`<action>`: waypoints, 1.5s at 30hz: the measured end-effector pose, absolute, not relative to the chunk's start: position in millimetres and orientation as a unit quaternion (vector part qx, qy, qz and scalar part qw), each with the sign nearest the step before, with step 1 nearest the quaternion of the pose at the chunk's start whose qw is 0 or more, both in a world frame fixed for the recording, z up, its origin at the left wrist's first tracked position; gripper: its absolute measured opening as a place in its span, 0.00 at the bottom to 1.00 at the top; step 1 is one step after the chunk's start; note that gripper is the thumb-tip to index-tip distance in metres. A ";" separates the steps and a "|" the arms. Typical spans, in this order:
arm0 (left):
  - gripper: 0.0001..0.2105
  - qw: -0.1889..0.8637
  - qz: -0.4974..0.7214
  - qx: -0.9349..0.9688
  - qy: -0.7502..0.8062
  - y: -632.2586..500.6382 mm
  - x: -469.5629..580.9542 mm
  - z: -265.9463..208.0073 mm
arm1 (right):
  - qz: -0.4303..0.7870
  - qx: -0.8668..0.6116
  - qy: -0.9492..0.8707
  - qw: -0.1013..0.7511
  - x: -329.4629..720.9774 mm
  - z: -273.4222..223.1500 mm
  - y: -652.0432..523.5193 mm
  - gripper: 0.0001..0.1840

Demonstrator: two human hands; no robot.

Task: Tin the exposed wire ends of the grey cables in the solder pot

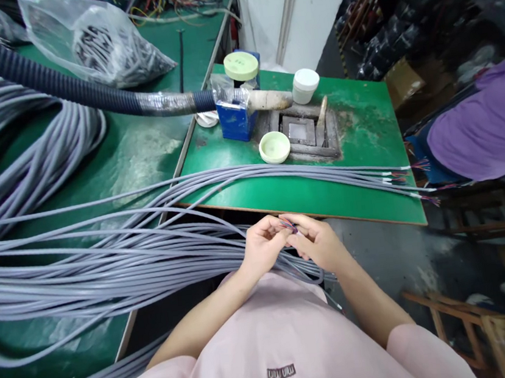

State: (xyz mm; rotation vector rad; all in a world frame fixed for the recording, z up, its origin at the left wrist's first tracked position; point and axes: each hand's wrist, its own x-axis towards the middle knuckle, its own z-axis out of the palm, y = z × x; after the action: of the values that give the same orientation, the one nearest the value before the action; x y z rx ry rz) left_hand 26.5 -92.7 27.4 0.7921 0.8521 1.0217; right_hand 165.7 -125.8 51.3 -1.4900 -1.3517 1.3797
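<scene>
Close in front of my body, my left hand [264, 246] and my right hand [318, 241] meet, fingertips pinched together. Between them show the thin coloured wires [290, 226] at the stripped end of a grey cable. The fingers cover most of that end. A thick bundle of grey cables [188, 261] runs in from the left, passing under and behind my hands. Further off, a separate group of grey cables [278, 170] lies across the green board, its bared wire ends [421, 177] sticking past the right edge.
On the green board [365, 132] stand a solder pot [301, 131], a pale green dish [274, 147], a white tub [305, 86] and a blue box [235, 119]. A black hose [98, 94] crosses above. A person in purple [487, 117] is at the right.
</scene>
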 end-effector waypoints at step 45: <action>0.06 0.272 0.441 0.716 0.468 -18.3 1.7 -11.5 | 0.100 -0.647 -0.722 0.224 188.6 91.9 41.8 0.11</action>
State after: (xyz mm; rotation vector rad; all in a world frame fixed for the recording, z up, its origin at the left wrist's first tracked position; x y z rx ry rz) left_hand 1.7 -18.3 -11.5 1.9268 1.2597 1.1867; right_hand 188.6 41.8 91.9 -1.7870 -1.9926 0.2749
